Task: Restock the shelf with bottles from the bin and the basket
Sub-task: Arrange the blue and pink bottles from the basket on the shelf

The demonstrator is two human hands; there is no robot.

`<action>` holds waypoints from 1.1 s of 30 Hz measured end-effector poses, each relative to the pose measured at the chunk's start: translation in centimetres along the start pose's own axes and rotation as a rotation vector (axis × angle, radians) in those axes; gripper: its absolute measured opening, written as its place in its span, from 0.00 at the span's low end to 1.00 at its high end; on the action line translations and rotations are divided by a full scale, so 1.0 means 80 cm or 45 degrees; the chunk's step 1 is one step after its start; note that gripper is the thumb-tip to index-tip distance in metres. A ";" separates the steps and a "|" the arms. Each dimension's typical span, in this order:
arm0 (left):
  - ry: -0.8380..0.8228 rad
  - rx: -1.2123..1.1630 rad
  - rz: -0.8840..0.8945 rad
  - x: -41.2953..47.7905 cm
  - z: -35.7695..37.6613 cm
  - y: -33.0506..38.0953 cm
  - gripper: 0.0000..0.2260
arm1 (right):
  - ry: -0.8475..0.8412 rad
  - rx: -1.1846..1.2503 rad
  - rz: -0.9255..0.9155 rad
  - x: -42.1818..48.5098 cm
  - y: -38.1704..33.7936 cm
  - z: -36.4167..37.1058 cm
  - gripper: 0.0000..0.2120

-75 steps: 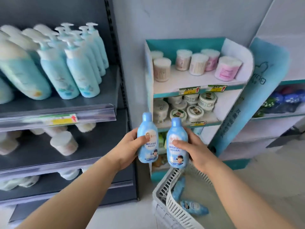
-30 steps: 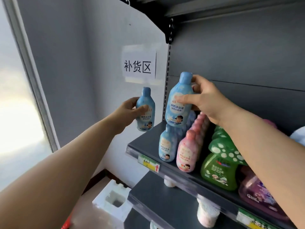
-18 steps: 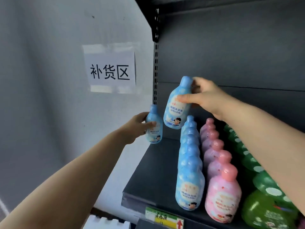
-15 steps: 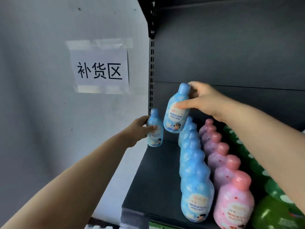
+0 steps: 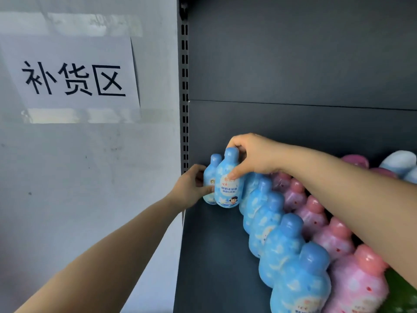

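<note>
The left hand (image 5: 191, 188) curls its fingers round one blue bottle (image 5: 210, 175) at the back left of the shelf (image 5: 214, 256). The right hand (image 5: 252, 157) pinches a second blue bottle (image 5: 228, 190) touching it. Rightward run a blue row (image 5: 286, 245), perhaps five bottles, and a pink row (image 5: 334, 238) of five.

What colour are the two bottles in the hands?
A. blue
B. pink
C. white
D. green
A: the left hand grips a blue bottle and the right hand grips a second blue bottle, both at the back of the shelf.
</note>
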State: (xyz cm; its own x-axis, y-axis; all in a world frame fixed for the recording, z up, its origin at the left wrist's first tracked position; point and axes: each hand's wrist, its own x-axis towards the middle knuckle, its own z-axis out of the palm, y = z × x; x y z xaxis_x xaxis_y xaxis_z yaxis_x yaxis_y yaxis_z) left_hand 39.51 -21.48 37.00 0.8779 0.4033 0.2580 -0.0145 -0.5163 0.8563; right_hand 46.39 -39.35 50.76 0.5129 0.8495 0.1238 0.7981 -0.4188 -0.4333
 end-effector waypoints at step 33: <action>0.274 0.423 0.159 -0.040 -0.035 0.096 0.19 | 0.048 -0.252 0.004 -0.021 -0.012 -0.010 0.27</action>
State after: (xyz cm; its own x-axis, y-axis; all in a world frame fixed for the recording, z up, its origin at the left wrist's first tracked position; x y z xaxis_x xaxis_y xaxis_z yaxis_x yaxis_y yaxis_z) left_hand 35.24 -24.65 44.00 0.7587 0.4525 0.4685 0.0717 -0.7729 0.6304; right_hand 44.98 -40.65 51.66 0.5241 0.8370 0.1573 0.8411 -0.4796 -0.2502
